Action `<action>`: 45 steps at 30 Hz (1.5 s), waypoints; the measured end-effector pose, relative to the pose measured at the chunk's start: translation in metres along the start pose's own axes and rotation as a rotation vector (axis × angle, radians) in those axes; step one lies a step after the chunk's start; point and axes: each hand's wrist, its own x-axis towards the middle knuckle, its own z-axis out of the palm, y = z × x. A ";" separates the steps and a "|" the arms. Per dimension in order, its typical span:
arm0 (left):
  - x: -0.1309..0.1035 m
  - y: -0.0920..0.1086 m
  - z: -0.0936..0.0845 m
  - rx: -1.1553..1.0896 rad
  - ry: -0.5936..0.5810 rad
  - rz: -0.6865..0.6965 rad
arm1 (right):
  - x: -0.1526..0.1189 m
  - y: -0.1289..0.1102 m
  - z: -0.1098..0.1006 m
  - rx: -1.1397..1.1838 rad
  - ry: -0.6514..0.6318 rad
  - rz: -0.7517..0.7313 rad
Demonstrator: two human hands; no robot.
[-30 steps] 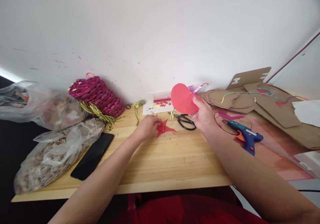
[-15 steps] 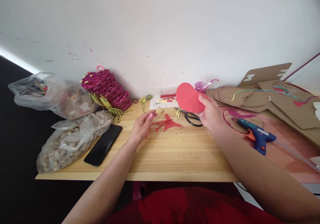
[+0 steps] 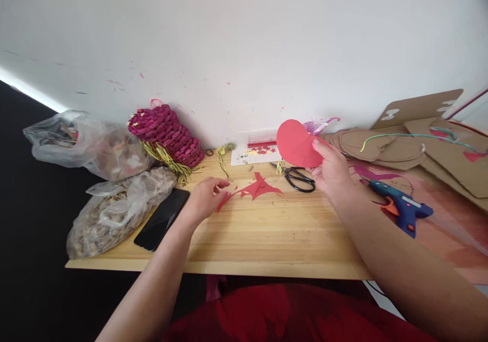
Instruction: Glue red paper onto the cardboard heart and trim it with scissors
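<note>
My right hand (image 3: pixel 330 166) pinches a red paper heart (image 3: pixel 295 144) between thumb and fingers, holding it up off the table; the thumb hides part of its right side. Low over the wood, my left hand (image 3: pixel 208 198) has its fingers apart, beside thin slivers of red paper. Those lie at the left end of a group of red paper scraps (image 3: pixel 260 187); whether the thumb touches one I cannot tell. Black-handled scissors (image 3: pixel 300 180) rest on the table below the heart, with a small yellow yarn tassel (image 3: pixel 279 168) by the blades.
Left stand a magenta woven piece (image 3: pixel 168 133) with yellow fringe, filled plastic bags (image 3: pixel 110 225) and a black phone (image 3: pixel 162 220). A white sheet (image 3: pixel 240 156) with small paper stars lies at the back. Right are cardboard pieces (image 3: pixel 362 146) and a blue glue gun (image 3: pixel 406 207).
My left hand has lowered and moved left, its fingers now spread beside the scraps. The heart remains in my right hand, and the camera view has shifted slightly.
</note>
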 end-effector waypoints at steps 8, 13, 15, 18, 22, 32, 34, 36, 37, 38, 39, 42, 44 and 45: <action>-0.010 -0.017 0.012 0.251 -0.076 -0.002 | -0.003 0.005 -0.001 -0.003 -0.053 0.011; -0.005 -0.013 0.017 0.344 -0.012 0.136 | -0.003 0.005 -0.001 -0.020 -0.029 0.045; -0.001 -0.012 0.018 0.359 0.019 0.201 | -0.004 0.004 0.000 -0.033 -0.040 0.091; 0.007 -0.009 0.019 0.361 0.022 0.250 | -0.010 0.002 0.005 -0.013 -0.124 0.240; 0.018 -0.005 0.026 0.333 0.003 0.272 | -0.023 0.004 0.010 0.005 -0.268 0.514; 0.024 0.007 0.052 0.106 0.063 0.295 | -0.036 0.027 0.015 0.017 -0.311 0.659; 0.024 0.012 0.060 0.093 0.061 0.350 | -0.037 0.029 0.015 0.044 -0.324 0.665; 0.025 0.017 0.072 0.108 0.078 0.420 | -0.039 0.031 0.016 0.063 -0.338 0.671; 0.026 0.019 0.078 0.125 0.091 0.449 | -0.040 0.032 0.016 0.069 -0.344 0.674; 0.027 0.020 0.085 0.142 0.105 0.470 | -0.041 0.032 0.016 0.072 -0.350 0.678; 0.028 0.021 0.091 0.154 0.112 0.479 | -0.042 0.033 0.017 0.074 -0.355 0.684; 0.030 0.021 0.104 0.157 0.122 0.474 | -0.045 0.035 0.018 0.082 -0.364 0.705; 0.029 0.020 0.107 0.147 0.128 0.470 | -0.045 0.036 0.018 0.087 -0.369 0.713; 0.028 0.021 0.106 0.141 0.129 0.469 | -0.045 0.035 0.018 0.087 -0.374 0.715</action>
